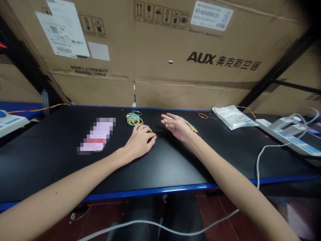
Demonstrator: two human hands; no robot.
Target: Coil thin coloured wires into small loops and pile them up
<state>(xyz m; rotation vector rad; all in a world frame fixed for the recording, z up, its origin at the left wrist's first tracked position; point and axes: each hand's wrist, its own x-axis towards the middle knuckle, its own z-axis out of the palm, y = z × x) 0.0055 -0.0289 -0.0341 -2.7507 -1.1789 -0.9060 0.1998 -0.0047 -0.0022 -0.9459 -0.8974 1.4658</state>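
My left hand [141, 140] rests palm down on the black tabletop, thumb apart and fingers loosely bent, with nothing visible in it. Just beyond its fingers lies a tangled coil of thin coloured wires [134, 118], green, yellow and light blue. My right hand [177, 127] is turned on its side with the palm facing left and the fingers spread, also without anything in it. Partly hidden behind that hand is a second bunch of thin coloured wires [192, 126]. A small orange-red wire loop [203, 115] lies farther right.
A phone with a blurred screen [99, 134] lies at left. At right are a white plastic packet [233, 116] and a power strip [291, 137] with a grey cable [258, 164] hanging over the blue table edge [150, 193]. Large cardboard boxes [160, 43] stand behind the table.
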